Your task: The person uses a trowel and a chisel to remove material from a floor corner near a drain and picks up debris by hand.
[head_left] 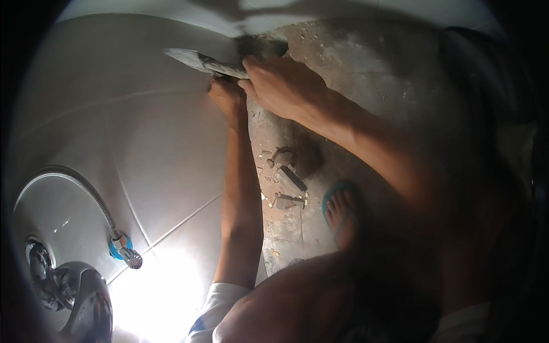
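Note:
My right hand (286, 83) is closed at the right end of what looks like a pointed trowel (200, 61). Its grey, smeared blade points left, close to the tiled wall. Just under the blade, my left hand (227, 96) is closed with its fingers curled, against or near the wall. Whatever those left fingers hold, if anything, is hidden. Beyond both hands, in the corner, lies a dark round hollow or container (273, 44), partly covered by my right hand.
Broken tile or mortar pieces (291, 178) lie on the rough, dusty floor (283, 228). My foot in a teal flip-flop (338, 207) stands beside them. At the left, a metal shower hose (86, 186) and a chrome tap fitting (86, 291) stick out from the grey tiled wall (166, 148).

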Tool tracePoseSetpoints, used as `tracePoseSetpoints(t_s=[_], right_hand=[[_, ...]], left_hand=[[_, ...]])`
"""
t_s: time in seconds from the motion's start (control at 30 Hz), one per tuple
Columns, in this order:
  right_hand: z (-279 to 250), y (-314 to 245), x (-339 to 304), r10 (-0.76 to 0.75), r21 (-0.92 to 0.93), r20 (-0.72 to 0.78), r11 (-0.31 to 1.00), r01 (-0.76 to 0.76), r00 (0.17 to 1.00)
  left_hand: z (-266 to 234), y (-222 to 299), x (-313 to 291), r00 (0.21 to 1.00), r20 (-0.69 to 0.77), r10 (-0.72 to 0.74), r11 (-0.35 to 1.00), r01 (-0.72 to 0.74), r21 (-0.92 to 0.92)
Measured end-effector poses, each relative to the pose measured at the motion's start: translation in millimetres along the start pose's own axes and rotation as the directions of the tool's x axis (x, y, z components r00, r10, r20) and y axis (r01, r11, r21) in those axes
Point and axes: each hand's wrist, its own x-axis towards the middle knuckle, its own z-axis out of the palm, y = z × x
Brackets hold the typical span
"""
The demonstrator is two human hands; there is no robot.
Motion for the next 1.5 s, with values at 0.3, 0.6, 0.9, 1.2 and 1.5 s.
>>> tracePoseSetpoints(t_s=[0.3,0.6,0.9,1.2,1.5], right_hand=[[-8,5,13,0.002,-0.065,0.079,0.998,0.003,0.997],[-2,10,29,0.015,-0.058,0.109,0.998,-0.009,0.994],[-1,5,29,0.018,-0.027,0.110,1.000,-0.016,0.994],[-5,3,19,0.017,0.031,0.078,0.999,-0.020,0.997],[-29,11,-7,0.134,0.341,0.009,0.931,-0.129,0.991]], left_hand=[[-11,-15,9,0.998,0.050,-0.029,0.956,0.014,0.295],[-2,-14,16,0.997,0.071,0.029,0.933,-0.052,0.357],[-6,-23,18,0.991,0.131,-0.008,0.929,-0.041,0.368],[-7,-24,23,0.992,0.119,0.041,0.917,-0.085,0.390],[-19,-9,28,0.834,0.325,-0.446,0.805,0.533,-0.261]])
